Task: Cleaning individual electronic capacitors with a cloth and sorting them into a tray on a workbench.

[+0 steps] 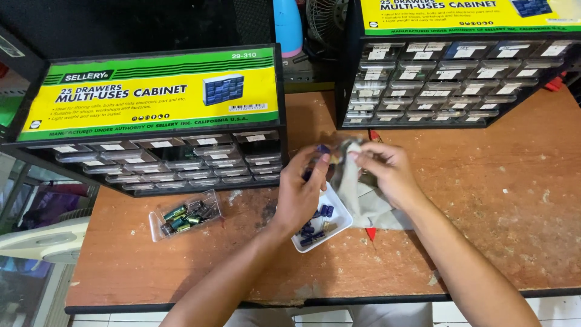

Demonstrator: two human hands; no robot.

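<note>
left hand (301, 192) pinching capacitor (323, 149) | right hand (384, 170) pinching cloth (357, 197) | mid-bench, above tray (342, 219) | capacitor likely light, stiff; grip body

two drawer cabinets (163, 121) (460, 60) on worn desk (514, 200) | clear drawer (184, 215) of green parts, left | fan (324, 21) behind | blue bottle (288, 27)

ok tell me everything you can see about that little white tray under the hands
The white tray is small, shallow and square with rounded corners, and looks like plastic. It lies flat on the worn wooden table, turned corner-on to the viewer. Several small blue cylindrical parts lie loose in it. The left hand hides its left part, and a grey cloth held by the right hand drapes beside or over its right edge.
</note>
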